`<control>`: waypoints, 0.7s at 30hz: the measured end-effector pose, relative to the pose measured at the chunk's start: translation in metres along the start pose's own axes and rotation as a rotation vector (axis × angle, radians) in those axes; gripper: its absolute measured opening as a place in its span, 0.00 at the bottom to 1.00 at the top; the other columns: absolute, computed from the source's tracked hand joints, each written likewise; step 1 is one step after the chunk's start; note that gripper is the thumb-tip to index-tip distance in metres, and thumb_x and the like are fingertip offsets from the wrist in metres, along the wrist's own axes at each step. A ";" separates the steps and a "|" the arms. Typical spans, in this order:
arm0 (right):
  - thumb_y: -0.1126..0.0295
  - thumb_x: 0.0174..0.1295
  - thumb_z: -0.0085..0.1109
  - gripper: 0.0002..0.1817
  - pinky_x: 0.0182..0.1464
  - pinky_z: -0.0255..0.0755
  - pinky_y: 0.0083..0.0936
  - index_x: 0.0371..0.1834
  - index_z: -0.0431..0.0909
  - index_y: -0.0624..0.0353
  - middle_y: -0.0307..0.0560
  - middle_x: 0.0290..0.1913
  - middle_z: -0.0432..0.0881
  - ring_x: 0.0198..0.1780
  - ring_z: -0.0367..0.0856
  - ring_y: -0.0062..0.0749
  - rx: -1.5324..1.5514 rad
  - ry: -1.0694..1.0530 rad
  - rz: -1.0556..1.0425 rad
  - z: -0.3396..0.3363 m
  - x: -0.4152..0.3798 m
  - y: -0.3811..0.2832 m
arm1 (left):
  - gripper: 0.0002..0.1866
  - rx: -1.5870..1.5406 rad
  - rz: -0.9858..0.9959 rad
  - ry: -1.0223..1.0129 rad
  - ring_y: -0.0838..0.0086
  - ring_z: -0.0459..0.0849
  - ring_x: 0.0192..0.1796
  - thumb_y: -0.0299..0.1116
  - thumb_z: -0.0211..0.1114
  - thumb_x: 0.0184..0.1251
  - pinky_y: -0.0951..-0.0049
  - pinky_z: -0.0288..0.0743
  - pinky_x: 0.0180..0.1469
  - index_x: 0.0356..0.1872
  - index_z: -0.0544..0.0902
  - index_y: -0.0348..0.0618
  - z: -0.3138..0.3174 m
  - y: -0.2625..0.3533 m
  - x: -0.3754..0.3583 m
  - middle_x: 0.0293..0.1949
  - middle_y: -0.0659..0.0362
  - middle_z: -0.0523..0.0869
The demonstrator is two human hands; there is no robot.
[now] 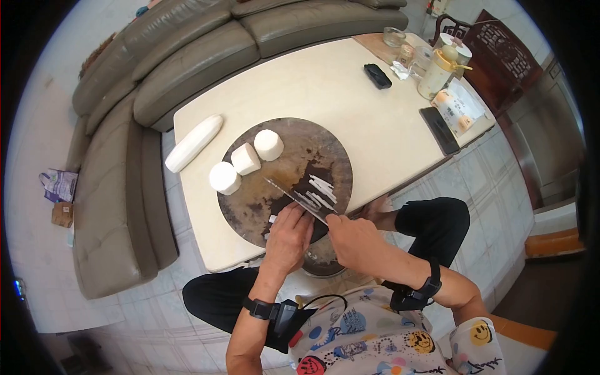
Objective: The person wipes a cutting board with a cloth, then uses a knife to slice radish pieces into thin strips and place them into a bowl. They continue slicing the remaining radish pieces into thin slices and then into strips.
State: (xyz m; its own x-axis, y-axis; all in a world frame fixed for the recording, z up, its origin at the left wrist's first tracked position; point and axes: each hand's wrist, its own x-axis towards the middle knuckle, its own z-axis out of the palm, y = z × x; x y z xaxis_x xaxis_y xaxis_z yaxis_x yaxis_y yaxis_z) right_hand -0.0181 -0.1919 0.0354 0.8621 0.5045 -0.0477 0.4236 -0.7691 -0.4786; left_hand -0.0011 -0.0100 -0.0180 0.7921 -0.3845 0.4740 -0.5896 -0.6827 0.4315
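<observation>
My right hand (353, 240) is closed round the handle of a knife (294, 197), whose blade slants up to the left over a round, dark-stained cutting board (256, 206). Close beside the blade, my left hand (290, 231) presses down on the board with its fingers together; what lies under them is hidden. Thin white strips (322, 187) lie just right of the blade. Small white bits (272, 219) show left of my left hand. Three thick white chunks (245, 159) stand at the board's upper left. A long white radish (195, 144) rests on the table left of the board.
The cream table (300, 81) carries a black object (377, 76), a phone (439, 130), a tissue pack (459, 106), a yellow-topped bottle (437, 73) and glass jars at the right. A grey sofa (194, 69) runs behind and left. Under the board's near edge is a metal bowl (323, 261).
</observation>
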 end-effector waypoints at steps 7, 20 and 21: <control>0.74 0.63 0.54 0.11 0.33 0.74 0.48 0.45 0.68 0.66 0.60 0.32 0.80 0.32 0.81 0.58 0.080 -0.008 0.002 -0.017 -0.018 0.005 | 0.11 0.010 0.022 0.054 0.57 0.80 0.50 0.22 0.68 0.53 0.63 0.76 0.52 0.40 0.83 0.33 0.001 0.002 0.002 0.42 0.52 0.81; 0.73 0.63 0.54 0.09 0.33 0.73 0.49 0.43 0.72 0.66 0.62 0.29 0.80 0.33 0.81 0.59 0.141 -0.005 0.028 -0.014 -0.001 0.007 | 0.12 0.025 0.036 0.068 0.57 0.81 0.50 0.22 0.68 0.53 0.62 0.77 0.51 0.40 0.83 0.33 0.002 0.001 0.000 0.43 0.52 0.82; 0.73 0.63 0.54 0.09 0.34 0.73 0.49 0.43 0.72 0.66 0.63 0.29 0.80 0.33 0.81 0.60 0.169 -0.031 0.036 -0.020 -0.005 0.008 | 0.12 0.023 0.035 0.067 0.57 0.81 0.50 0.22 0.68 0.53 0.62 0.77 0.51 0.40 0.83 0.33 0.001 0.001 0.000 0.43 0.52 0.82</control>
State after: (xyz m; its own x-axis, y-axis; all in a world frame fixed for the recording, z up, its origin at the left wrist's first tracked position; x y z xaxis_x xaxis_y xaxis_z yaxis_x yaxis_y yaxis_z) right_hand -0.0140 -0.2084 0.0495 0.8657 0.4918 -0.0936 0.3375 -0.7114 -0.6164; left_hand -0.0016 -0.0117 -0.0186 0.7583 -0.3662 0.5392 -0.6122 -0.6842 0.3963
